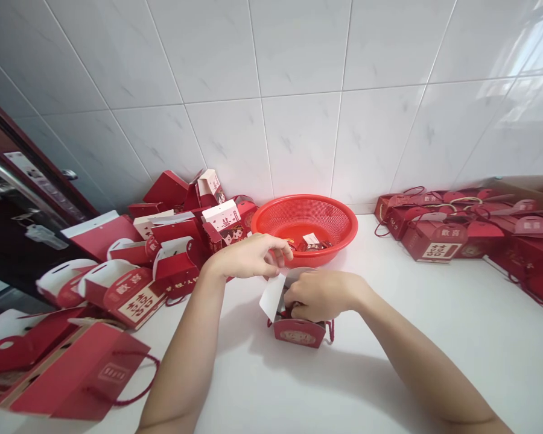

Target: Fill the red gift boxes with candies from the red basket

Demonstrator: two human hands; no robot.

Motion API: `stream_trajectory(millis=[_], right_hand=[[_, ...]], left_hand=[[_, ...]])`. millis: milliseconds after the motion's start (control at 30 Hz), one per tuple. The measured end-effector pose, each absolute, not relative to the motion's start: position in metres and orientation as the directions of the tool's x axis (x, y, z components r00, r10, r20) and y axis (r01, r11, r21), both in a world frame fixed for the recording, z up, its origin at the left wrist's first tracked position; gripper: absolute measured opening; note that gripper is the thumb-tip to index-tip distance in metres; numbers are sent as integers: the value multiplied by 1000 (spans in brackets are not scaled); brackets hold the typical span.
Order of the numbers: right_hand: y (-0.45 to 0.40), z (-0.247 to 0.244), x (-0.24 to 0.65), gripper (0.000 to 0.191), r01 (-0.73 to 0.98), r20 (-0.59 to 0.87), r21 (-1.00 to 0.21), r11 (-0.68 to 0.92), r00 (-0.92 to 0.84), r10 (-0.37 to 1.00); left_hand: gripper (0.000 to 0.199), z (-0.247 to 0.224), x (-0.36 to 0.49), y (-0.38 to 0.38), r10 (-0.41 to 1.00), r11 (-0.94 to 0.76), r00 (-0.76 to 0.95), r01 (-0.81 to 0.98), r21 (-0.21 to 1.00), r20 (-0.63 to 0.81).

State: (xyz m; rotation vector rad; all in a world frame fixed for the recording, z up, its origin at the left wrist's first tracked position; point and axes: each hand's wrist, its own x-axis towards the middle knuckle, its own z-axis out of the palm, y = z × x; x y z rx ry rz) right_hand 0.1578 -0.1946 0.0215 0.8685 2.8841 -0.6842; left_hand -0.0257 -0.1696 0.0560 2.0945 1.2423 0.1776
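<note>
A small red gift box (299,333) stands on the white table in front of me, its top open and a white-lined flap (272,298) folded out to the left. My right hand (322,294) reaches into the box from above with fingers curled. What those fingers hold, if anything, is hidden, though some dark red items show beside them. Just above the flap hovers my left hand (256,254), its fingers bent but apart, the thumb close to the flap's upper edge. Behind both hands sits a red plastic basket (305,205) with a few wrapped sweets (314,244) at its bottom.
Many open red gift boxes (131,293) crowd the left side, including a larger one with a rope handle (84,374). Closed boxes (434,237) are bunched at the right, near a brown carton (531,185). A tiled wall (298,138) borders the table's back.
</note>
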Motion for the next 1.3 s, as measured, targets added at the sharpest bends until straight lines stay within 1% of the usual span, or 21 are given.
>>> stream_trajectory(millis=[67, 100, 200, 300, 400, 500, 567, 633, 733, 867, 1000, 1067, 1200, 1300], right_hand=[[-192, 21, 157, 21, 579, -252, -362, 730, -815, 521], [-191, 24, 159, 20, 582, -264, -365, 727, -813, 519], [-195, 41, 175, 16, 541, -163, -416, 731, -835, 526], [-202, 60, 194, 17, 523, -41, -442, 729, -823, 566], [-207, 68, 206, 19, 499, 47, -478, 723, -807, 589], [-210, 69, 210, 18, 514, 64, -478, 712, -788, 612], [-209, 69, 210, 18, 553, 43, -466, 691, -766, 641], [-208, 70, 211, 20, 612, 7, -443, 656, -729, 685], [-203, 71, 211, 23, 692, -49, -404, 598, -670, 741], [-196, 66, 208, 28, 743, -105, -386, 546, -624, 775], [-190, 60, 206, 34, 792, -140, -340, 506, -575, 806], [-189, 58, 206, 37, 814, -177, -319, 486, -555, 813], [-186, 56, 205, 39, 837, -202, -285, 467, -529, 824], [-185, 56, 204, 31, 836, -197, -272, 476, -533, 823]], left_hand=[[26, 56, -26, -170, 817, -310, 534, 727, 613, -220], [25, 56, -26, -170, 815, -317, 538, 723, 614, -214], [22, 58, -26, -172, 793, -399, 597, 658, 639, -120], [19, 62, -26, -176, 758, -494, 652, 581, 647, -6], [16, 64, -25, -180, 729, -546, 683, 543, 638, 44], [15, 65, -24, -182, 719, -586, 688, 522, 620, 99], [15, 64, -24, -181, 732, -599, 663, 516, 613, 156], [13, 61, -24, -177, 742, -592, 641, 492, 638, 195], [13, 56, -26, -168, 765, -548, 618, 479, 685, 180], [14, 50, -29, -159, 839, -498, 514, 591, 634, 180], [16, 52, -32, -160, 833, -490, 532, 582, 650, 151], [18, 53, -32, -162, 840, -478, 527, 605, 637, 130], [21, 55, -36, -161, 860, -442, 507, 691, 573, 51], [22, 54, -40, -158, 868, -396, 493, 758, 518, -57]])
